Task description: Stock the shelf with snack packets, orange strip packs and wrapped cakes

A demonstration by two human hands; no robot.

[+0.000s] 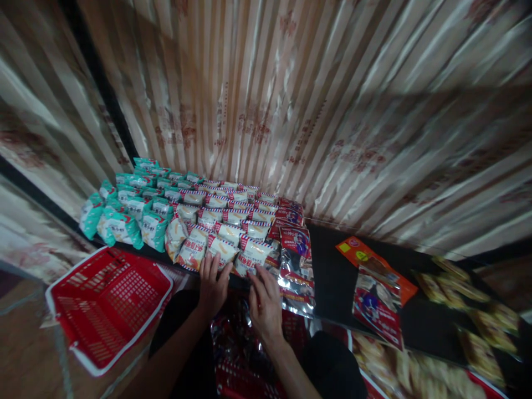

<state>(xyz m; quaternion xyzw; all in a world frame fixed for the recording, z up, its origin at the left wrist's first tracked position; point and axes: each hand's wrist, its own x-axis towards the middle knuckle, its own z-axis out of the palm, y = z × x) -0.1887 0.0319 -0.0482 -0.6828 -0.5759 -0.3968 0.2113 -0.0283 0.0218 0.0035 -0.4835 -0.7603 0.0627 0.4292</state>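
Observation:
My left hand [213, 285] rests its spread fingers on the front of a small white snack bag [222, 249] in the front row. Beside it, my right hand [266, 307] reaches up with fingers apart, its tips against the lower edge of another white snack bag [253, 253]. Neither hand is wrapped round a bag. More white bags with striped top edges stand in rows behind. To their left are rows of teal snack bags [153, 228]; to their right, dark red packets [296, 244] stand close by.
An empty red basket [110, 299] lies at lower left. Between my knees, a red basket [245, 379] holds dark shiny packets. On the black shelf [328, 266] lie an orange packet [405, 285], a red packet [378, 305] and several yellow packets [484, 354]. A pleated curtain [266, 111] hangs behind.

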